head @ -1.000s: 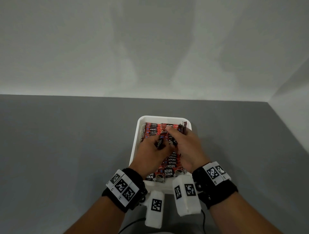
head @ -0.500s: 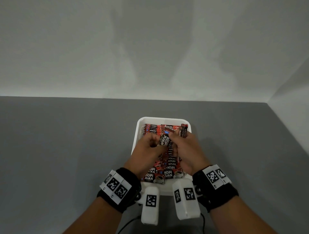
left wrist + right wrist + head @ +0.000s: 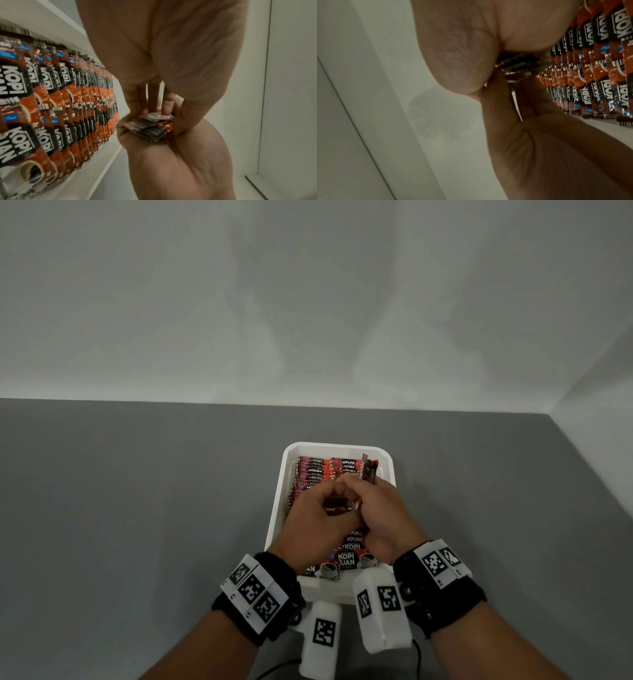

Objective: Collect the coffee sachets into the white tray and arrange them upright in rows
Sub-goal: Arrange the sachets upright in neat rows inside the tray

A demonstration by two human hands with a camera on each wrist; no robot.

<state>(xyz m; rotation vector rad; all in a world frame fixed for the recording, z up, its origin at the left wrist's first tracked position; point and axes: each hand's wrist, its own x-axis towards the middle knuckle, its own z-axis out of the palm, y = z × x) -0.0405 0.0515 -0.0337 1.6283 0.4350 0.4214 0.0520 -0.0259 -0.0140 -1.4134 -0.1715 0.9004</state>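
Note:
A white tray [image 3: 337,445] on the grey table holds red-and-black coffee sachets [image 3: 313,470] standing in rows. Both hands meet above the middle of the tray. My left hand [image 3: 327,499] curls round a small bundle of sachets [image 3: 342,507], and my right hand [image 3: 368,496] grips the same bundle from the right. More sachets [image 3: 369,470] stick up past the right hand's fingers. The left wrist view shows the bundle's ends [image 3: 150,128] pinched between the two hands, with the rows [image 3: 68,101] at the left. The right wrist view shows the bundle [image 3: 518,66] beside the rows [image 3: 599,81].
The grey table [image 3: 137,508] stretches left, right and beyond the tray to a pale wall [image 3: 308,302]. The table's right edge [image 3: 582,474] runs diagonally. A cable [image 3: 277,667] trails near the front edge below the wrists.
The hands rose out of the rows with sachets. A sachet held label-up half a second ago is now turned sideways and tucked between the two hands.

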